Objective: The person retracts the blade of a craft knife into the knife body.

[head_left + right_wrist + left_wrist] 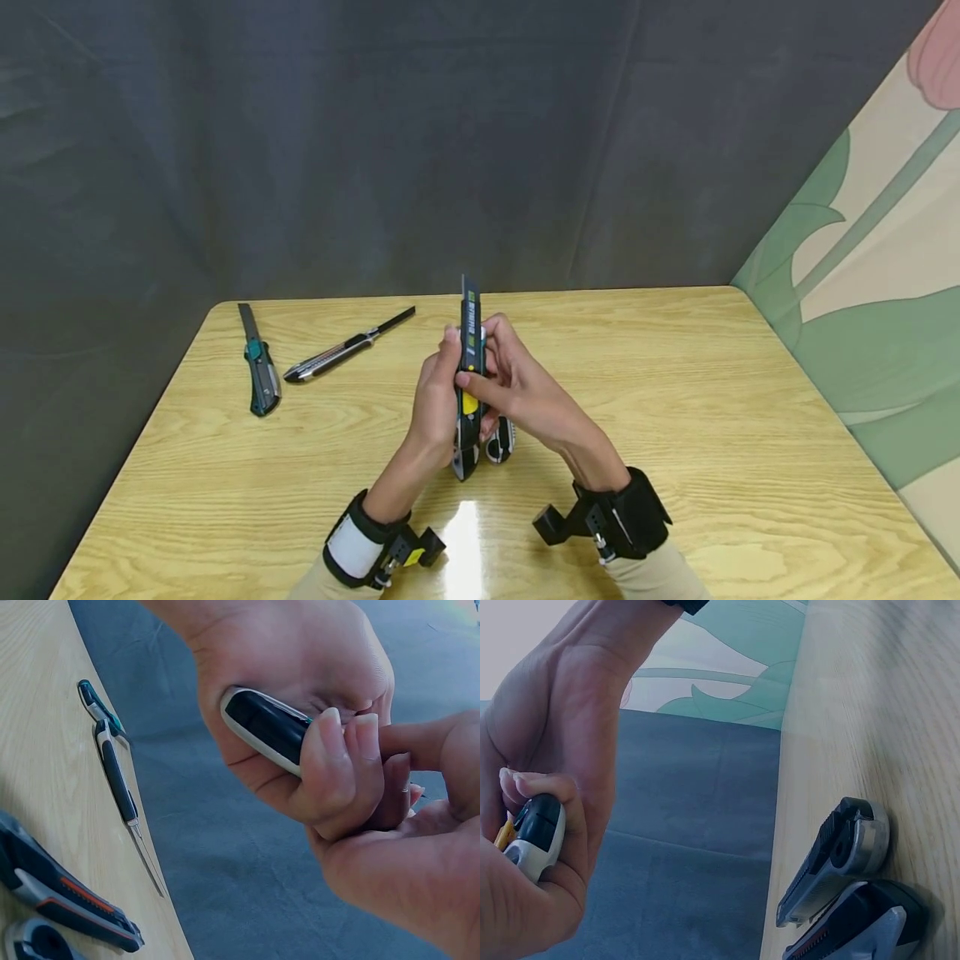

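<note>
A black box cutter [470, 321] with yellow parts stands steeply tilted in front of me, a thin strip of blade showing at its top. My left hand [433, 408] grips its handle; in the right wrist view fingers curl round the black and white handle end [266, 731]. My right hand [532, 400] holds it from the right, thumb across the front beside the yellow slider [470, 403], other fingers partly hidden behind. Below the hands lie a grey and black cutter [836, 855] and a black and grey one with orange trim [71, 892].
On the table's left side lie a teal and black cutter [262, 375] and a slim silver and black cutter [330, 358], both with blades out. A dark curtain [480, 150] hangs behind the wooden table [712, 400]. A flower-patterned wall panel [885, 275] stands at the right.
</note>
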Motion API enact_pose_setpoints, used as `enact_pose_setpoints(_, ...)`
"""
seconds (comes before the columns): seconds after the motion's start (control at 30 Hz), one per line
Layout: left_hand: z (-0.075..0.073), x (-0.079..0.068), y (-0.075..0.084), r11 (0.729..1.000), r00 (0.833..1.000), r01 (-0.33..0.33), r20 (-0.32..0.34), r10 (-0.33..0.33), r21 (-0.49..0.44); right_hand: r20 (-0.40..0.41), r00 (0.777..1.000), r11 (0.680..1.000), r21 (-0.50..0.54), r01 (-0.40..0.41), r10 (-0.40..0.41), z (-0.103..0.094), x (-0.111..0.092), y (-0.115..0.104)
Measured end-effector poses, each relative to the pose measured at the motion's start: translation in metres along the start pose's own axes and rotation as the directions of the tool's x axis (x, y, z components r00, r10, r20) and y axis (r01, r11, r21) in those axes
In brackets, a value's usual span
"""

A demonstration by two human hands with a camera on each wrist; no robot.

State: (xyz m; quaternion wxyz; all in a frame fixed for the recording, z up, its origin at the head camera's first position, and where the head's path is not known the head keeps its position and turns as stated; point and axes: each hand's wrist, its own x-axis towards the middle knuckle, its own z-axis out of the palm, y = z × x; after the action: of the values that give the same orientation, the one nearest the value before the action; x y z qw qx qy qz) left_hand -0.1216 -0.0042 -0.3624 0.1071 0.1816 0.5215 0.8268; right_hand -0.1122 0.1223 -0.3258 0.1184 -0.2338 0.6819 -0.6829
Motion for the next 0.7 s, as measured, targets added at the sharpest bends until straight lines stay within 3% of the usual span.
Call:
enact_pose_setpoints(0.3, -0.0002, -0.0001, 0.0014, 1.000, 1.000, 0.005, 0.001, -0.005, 0.015, -0.012, 1.000, 0.999, -0.029, -0.023, 0.023, 0.0017, -0.0022, -0.0040)
enact_pose_setpoints(0.53, -0.0011, 0.0003, 0.0008, 0.998, 0.999, -0.048, 0.023, 0.047, 0.051, 0.007, 0.999, 0.998, -0.056, -0.042, 0.042, 0.0024, -0.0024, -0.0035)
enact_pose_setpoints(0.7, -0.0023, 0.0012, 0.0005, 0.997, 0.999, -0.041, 0.022, 0.040, 0.058, 0.010, 0.999, 0.997, -0.064, -0.037, 0.038, 0.0018, -0.0024, -0.0035)
